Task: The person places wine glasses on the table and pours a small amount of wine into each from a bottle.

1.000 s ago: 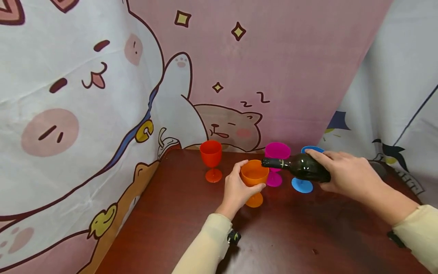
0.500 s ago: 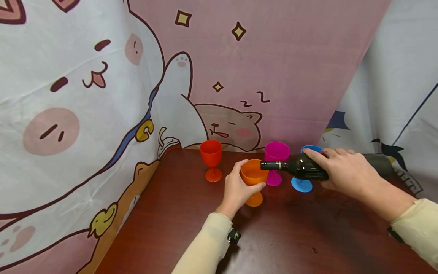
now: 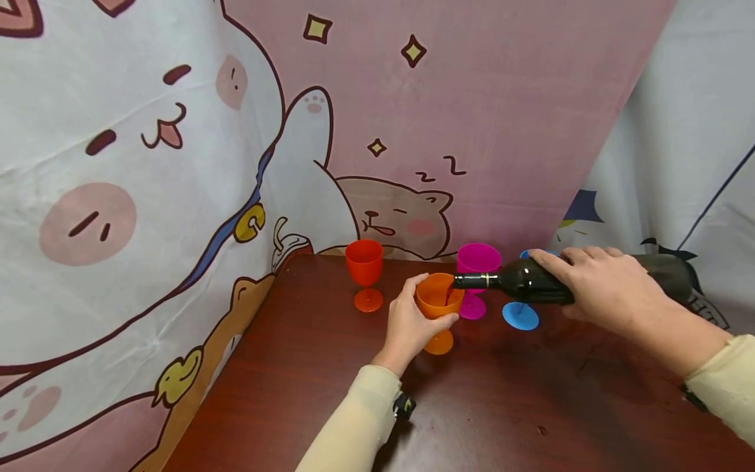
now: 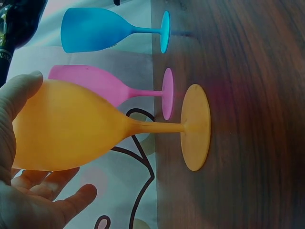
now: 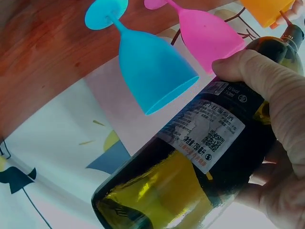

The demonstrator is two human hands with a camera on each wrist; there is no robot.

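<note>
My left hand (image 3: 411, 328) grips the bowl of an orange goblet (image 3: 435, 309), thumb and fingers on opposite sides. In the left wrist view the orange goblet (image 4: 76, 126) has its round foot on the table. My right hand (image 3: 616, 292) holds a dark glass wine bottle (image 3: 527, 280) round its body, tilted with its mouth over the goblet's rim. A dark red stream of wine (image 3: 449, 292) runs from the mouth into the goblet. A printed white label (image 5: 205, 133) shows on the bottle in the right wrist view. The liquid level inside the goblet cannot be made out.
A red goblet (image 3: 364, 263) stands at the back left of the brown table (image 3: 307, 380). Behind the bottle stand a magenta goblet (image 3: 478, 257) and a blue goblet (image 3: 521, 316), the blue one partly hidden. A cartoon-printed cloth (image 3: 501, 118) hangs right behind the table.
The bottle's base end has risen, with my right hand slightly higher. A red stream now shows at its mouth, where none was visible before. The left hand and orange goblet have stayed put.
</note>
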